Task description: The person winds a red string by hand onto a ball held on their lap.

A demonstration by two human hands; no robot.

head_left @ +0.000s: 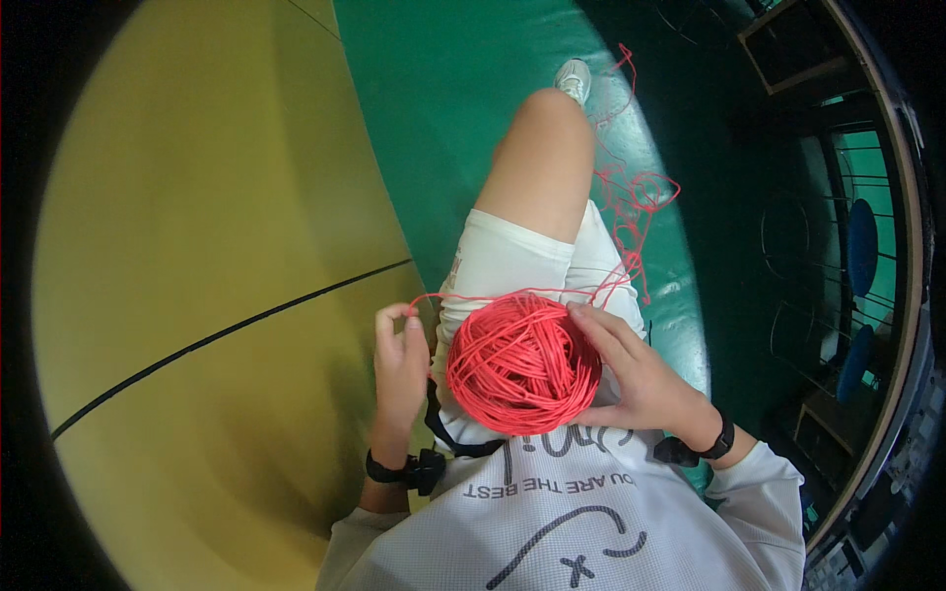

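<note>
A large ball of red cord point(522, 364) sits in front of my torso, over my lap. Around its right side, my right hand point(631, 369) grips it with the fingers on top and the thumb below. To the left of the ball, my left hand point(401, 364) pinches a strand of red cord point(458, 295) between thumb and fingertips. That strand runs across the top of the ball toward the right hand. Beyond it, loose tangled red cord point(631, 192) trails over the floor beside my leg.
A yellow surface point(217, 197) with a black line rises along the left. The floor point(443, 79) is green. My bent leg with a white shoe point(573, 81) stretches ahead. On the right are blue round seats point(862, 246) with thin metal frames and a dark area.
</note>
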